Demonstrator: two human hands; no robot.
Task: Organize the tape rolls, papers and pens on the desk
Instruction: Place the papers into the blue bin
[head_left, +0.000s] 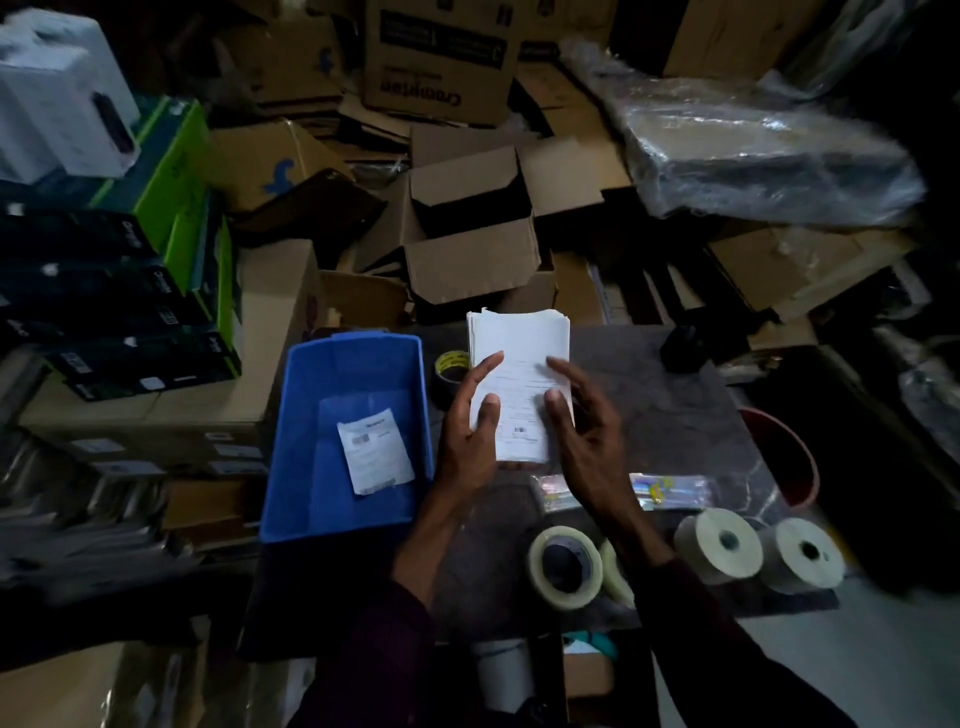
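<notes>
Dim storeroom with a dark tabletop (675, 405), read outward from the viewer, with places given from the paper stack (519, 358). Nearest the viewer, below the stack, a clear tape roll (563, 564) stands on edge, with two cream rolls (719, 543) to its right; a glossy packet (670, 491) lies between these and the stack, its contents too blurred to name. At centre, the left hand (470, 441) holds the stack at its left edge, thumb on the printed face; the right hand (584, 436) is spread and relaxed at the right edge, thumb touching the face, not closed round it. The stack's long axis runs away from the viewer; whether it rests on the tabletop cannot be told. Left of the stack stands a blue bin (296, 441) holding one label sheet (374, 449); the bin lies on the left hand's side, so that hand is judged the nearer carrier. Just left of the stack, behind the left fingers, sits a brown tape roll (448, 369); beyond, cardboard boxes (467, 208).
</notes>
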